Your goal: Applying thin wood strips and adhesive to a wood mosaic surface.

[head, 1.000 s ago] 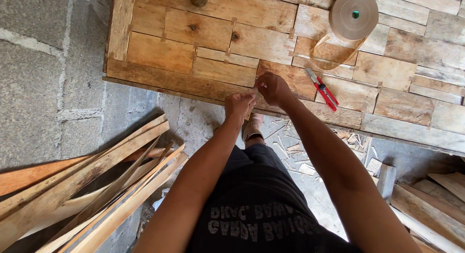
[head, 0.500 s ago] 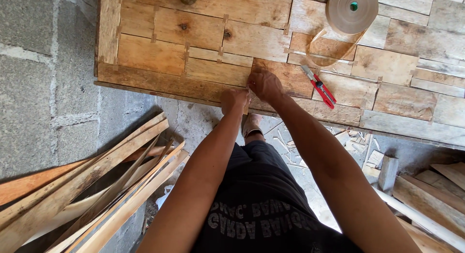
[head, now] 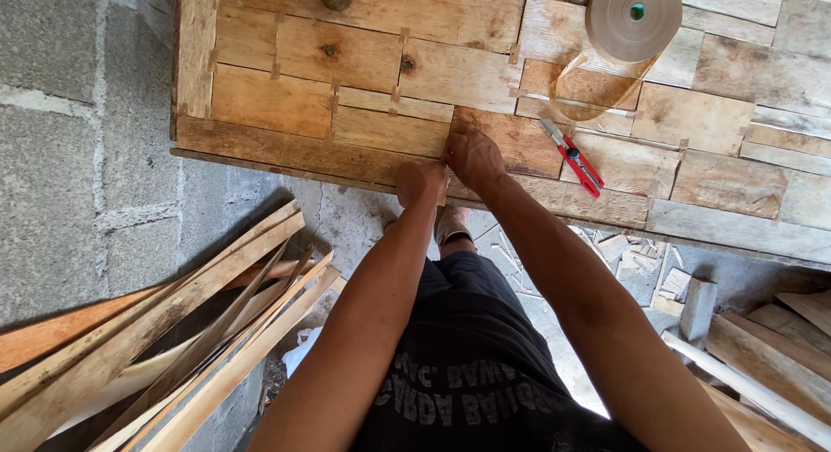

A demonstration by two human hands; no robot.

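Hands have crept left along the patchwork wood panel (head: 286, 97): left hand (head: 421, 182) and right hand (head: 473, 156) both pressed down flat, gripping nothing (red cutter (head: 572, 157) at three o'clock)

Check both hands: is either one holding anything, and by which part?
Neither lifts anything. The left hand and right hand press on the wooden panel by a seam near its front edge. Whether the fingertips pinch something small cannot be told.

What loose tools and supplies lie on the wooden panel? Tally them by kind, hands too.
Tape roll, tan: 1
Utility knife, red and grey: 1
Hands on the panel: 2, left hand and right hand
Total: 4
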